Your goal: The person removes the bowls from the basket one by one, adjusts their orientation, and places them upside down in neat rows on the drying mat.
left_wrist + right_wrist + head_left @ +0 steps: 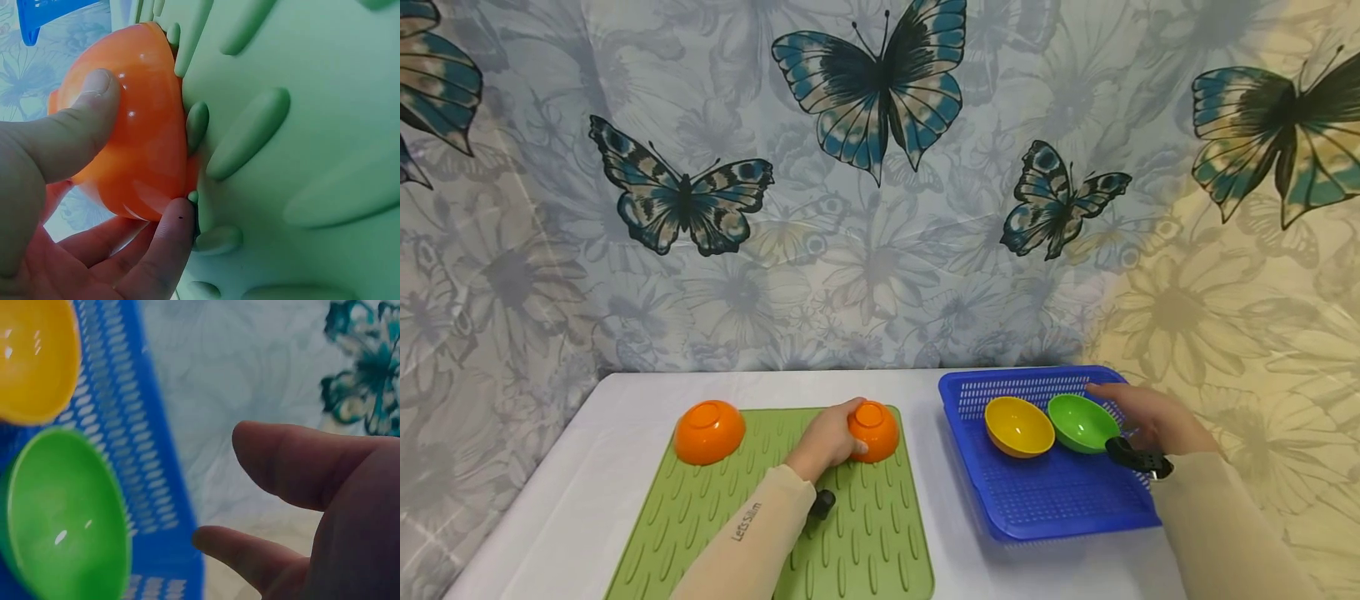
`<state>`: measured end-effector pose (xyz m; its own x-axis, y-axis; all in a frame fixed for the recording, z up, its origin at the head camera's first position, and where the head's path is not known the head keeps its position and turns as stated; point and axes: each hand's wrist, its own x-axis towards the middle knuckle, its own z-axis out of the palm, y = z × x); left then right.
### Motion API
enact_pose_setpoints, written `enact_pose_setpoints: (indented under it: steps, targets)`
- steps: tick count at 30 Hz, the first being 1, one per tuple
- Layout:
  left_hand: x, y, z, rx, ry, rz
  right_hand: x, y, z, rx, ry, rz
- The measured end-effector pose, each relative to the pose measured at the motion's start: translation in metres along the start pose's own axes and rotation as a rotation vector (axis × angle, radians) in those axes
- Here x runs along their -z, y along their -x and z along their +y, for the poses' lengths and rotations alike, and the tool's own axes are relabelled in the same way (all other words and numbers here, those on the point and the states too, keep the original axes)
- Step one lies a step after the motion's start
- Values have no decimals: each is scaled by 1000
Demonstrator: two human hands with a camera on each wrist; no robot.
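My left hand (827, 437) grips an upside-down orange bowl (876, 432) at the right of the green mat (868, 533). In the left wrist view, the thumb lies on the wall of that bowl (140, 119) and the other fingers come round by its rim, which sits at the mat. A second orange bowl (709, 432), also bottom up, stands at the mat's far left corner. My right hand (1157, 421) is over the right side of the blue basket (1060, 521), beside a green bowl (1082, 423). In the right wrist view its thumb and finger are spread apart, holding nothing.
A yellow bowl (1018, 427) sits upright in the basket, left of the green one. Mat and basket stand side by side on a white table (561, 467). Behind the table hangs a cloth (880, 308) printed with butterflies.
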<state>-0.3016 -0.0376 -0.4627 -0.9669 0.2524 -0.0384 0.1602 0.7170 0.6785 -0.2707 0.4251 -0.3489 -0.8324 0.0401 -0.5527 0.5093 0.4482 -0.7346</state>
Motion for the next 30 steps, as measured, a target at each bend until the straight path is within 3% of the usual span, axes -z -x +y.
enact_pose_setpoints:
  steps: [6, 13, 18, 21, 23, 26, 30]
  targets:
    - [-1, 0, 0, 5, 0, 3, 9, -14, 24, 26, -71, 14]
    - [-1, -1, -1, 5, 4, -1, 14, -26, 36, -10, -425, -89]
    - [-1, 0, -2, 2, 4, 2, 11, -35, 40, -152, -745, -163]
    - [-1, 0, -1, 1, -1, 0, 9, -35, 40, -257, -849, -156]
    - [-1, 0, -1, -1, -3, 0, 8, -34, 39, -281, -879, -124]
    - [0, -1, -2, 0, 2, 2, 6, -32, 40, -249, -893, -57]
    - [-2, -2, -2, 7, 8, 1, 2, -36, 45, -177, -786, -36]
